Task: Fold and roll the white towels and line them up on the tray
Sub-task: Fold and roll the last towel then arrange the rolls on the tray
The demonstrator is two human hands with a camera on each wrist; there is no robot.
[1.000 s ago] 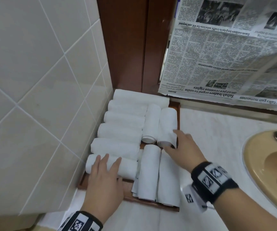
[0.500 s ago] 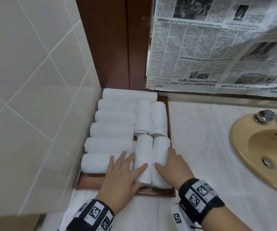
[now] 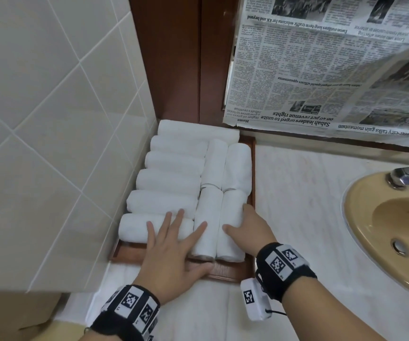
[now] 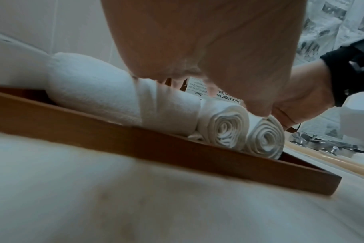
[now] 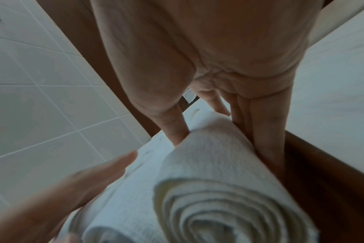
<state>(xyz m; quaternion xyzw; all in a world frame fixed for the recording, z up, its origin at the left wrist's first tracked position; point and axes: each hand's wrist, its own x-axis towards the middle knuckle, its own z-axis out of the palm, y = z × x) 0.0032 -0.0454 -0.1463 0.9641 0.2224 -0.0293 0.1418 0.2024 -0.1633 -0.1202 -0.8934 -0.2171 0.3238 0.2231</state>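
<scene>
A brown wooden tray in the counter's corner holds several rolled white towels. One column lies crosswise on the left, and two pairs lie lengthwise on the right. My left hand lies flat and spread over the nearest crosswise roll and the near-left lengthwise roll, thumb at the tray's front rim. My right hand grips the near-right roll. Its thumb sits in the groove on the left and its fingers run down between roll and tray rim. The spiral ends face me.
A tiled wall borders the tray on the left, with a wooden frame and taped newspaper behind. White marble counter stretches right to a yellow basin with a chrome tap. A white cloth lies under the tray's front.
The two near lengthwise rolls, loose and overhanging the tray's front a second ago, now lie tight inside it. My right hand came back from the far roll; my left shifted right onto them.
</scene>
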